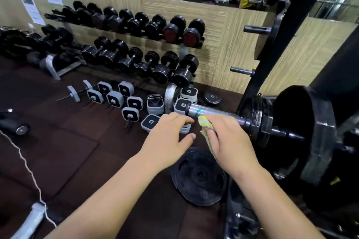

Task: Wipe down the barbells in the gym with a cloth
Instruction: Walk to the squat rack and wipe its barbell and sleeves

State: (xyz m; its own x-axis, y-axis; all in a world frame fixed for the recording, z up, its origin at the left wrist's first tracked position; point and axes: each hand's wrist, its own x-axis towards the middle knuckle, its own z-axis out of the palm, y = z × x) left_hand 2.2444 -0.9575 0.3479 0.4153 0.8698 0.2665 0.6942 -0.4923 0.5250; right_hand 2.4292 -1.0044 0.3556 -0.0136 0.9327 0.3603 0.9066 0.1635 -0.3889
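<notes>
The barbell sleeve (211, 113) runs left–right, free end leftward. The right hand (231, 137) — nearer, clenched around the yellow cloth (204, 123) — presses against it. The left hand (169, 134) hovers just beside, fingers loose, holding nothing.

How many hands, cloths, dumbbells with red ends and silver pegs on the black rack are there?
hands, left hand and right hand: 2
cloth: 1
red-ended dumbbells: 2
silver pegs: 2
Total: 7
</notes>
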